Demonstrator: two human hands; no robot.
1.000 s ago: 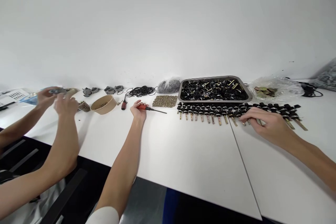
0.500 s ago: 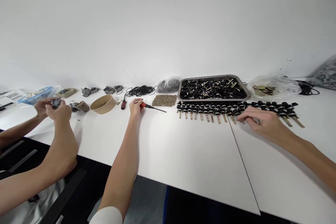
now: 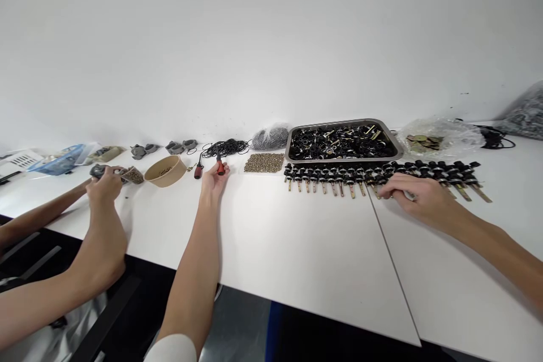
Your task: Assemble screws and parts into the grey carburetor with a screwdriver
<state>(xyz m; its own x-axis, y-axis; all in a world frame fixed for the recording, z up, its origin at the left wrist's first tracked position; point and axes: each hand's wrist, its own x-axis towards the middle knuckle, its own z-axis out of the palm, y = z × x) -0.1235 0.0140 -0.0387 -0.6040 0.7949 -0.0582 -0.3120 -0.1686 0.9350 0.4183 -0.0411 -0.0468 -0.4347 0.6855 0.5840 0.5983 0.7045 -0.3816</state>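
Observation:
A red-handled screwdriver (image 3: 220, 168) lies in the fingers of my left hand (image 3: 213, 182), its shaft pointing away from me. Close by on the left, a second red-handled screwdriver (image 3: 198, 171) rests on the table. At the right, my right hand (image 3: 418, 193) is lowered onto a long row of black parts with metal strips (image 3: 335, 174). Its thumb and fingertips are pinched together near the strips, and what they grip is hidden. Just beyond my left hand sit a flat patch of small brass pieces (image 3: 265, 163) and a heap of black rings (image 3: 226, 148).
A metal tray (image 3: 343, 162) of mixed black parts stands behind the row. Beside it lies a clear plastic bag (image 3: 460, 138) with flat metal pieces. A paper bowl (image 3: 165, 175) stands left. Further left, a co-worker's hands (image 3: 104, 184) hold a grey part (image 3: 97, 170).
My left hand has turned the screwdriver from pointing right to pointing away from me, and its palm has rolled upward. My right hand stays near the row. The co-worker's hands have shifted.

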